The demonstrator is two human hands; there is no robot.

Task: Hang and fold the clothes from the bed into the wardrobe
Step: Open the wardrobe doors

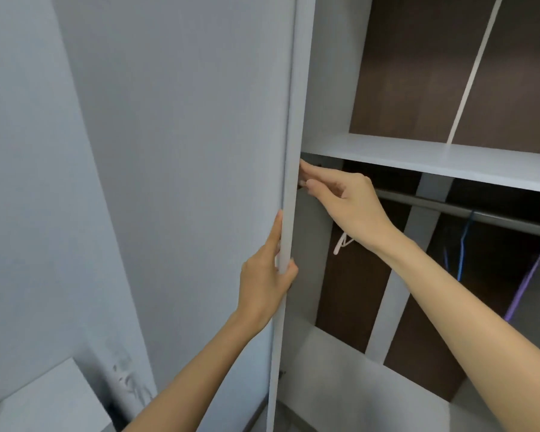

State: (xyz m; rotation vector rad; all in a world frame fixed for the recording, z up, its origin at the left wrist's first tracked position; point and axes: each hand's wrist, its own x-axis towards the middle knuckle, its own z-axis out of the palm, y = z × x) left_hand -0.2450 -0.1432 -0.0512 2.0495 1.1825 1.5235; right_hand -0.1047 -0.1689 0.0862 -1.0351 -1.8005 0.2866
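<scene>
Wardrobe interior in front of me. Upper white shelf: flat, with a thin white strip rising from its rear edge. Just under it a grey metal rail runs across. On the rail: blue hanger and purple hanger, near each other. White hanger further left, its hook hidden behind my right hand. Lower white shelf at the bottom.

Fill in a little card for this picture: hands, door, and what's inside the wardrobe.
left hand: grips the door by its edge
right hand: straight fingers touch the door's inner side, under the shelf
door: open
rail: blue hanger and purple hanger hang on it
white hanger: partly behind the right hand
</scene>
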